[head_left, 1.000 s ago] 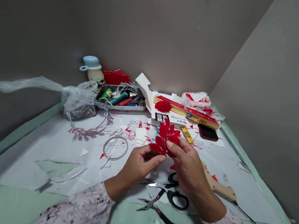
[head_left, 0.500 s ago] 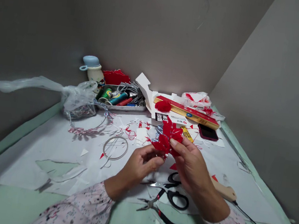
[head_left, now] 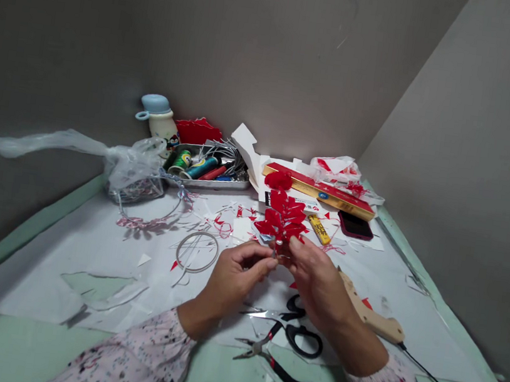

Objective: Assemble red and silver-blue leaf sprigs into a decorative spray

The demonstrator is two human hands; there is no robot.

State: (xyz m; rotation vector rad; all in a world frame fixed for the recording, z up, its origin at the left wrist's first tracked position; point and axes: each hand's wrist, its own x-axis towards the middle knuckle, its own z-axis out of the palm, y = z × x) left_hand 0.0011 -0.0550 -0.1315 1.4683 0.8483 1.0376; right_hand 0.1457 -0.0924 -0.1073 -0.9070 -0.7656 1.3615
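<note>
A red fabric leaf spray (head_left: 284, 215) with pearl-like beads along its middle stands upright between my hands. My left hand (head_left: 240, 272) pinches its lower stem with thumb and forefinger. My right hand (head_left: 315, 282) has its fingers closed on the lower right side of the spray. Below the hands lie black-handled scissors (head_left: 303, 341), their blades partly under my left wrist. Closer to me are pliers (head_left: 256, 348) with black and red handles, jaws apart. To the right, a beige-handled corded tool (head_left: 379, 322) lies partly behind my right forearm.
A metal tray (head_left: 218, 183) holds thread spools and wire. Behind it stands a bottle (head_left: 163, 121). A wire ring (head_left: 196, 252), a beaded hoop (head_left: 146, 224), a yellow packet (head_left: 319, 230), a phone (head_left: 354, 225) and a long red-gold box (head_left: 321, 192) surround the work, among red scraps.
The red spray has turned from a sideways tilt to upright, showing its leaves and beads. My left fingers now pinch its stem, and my right hand has shifted slightly lower.
</note>
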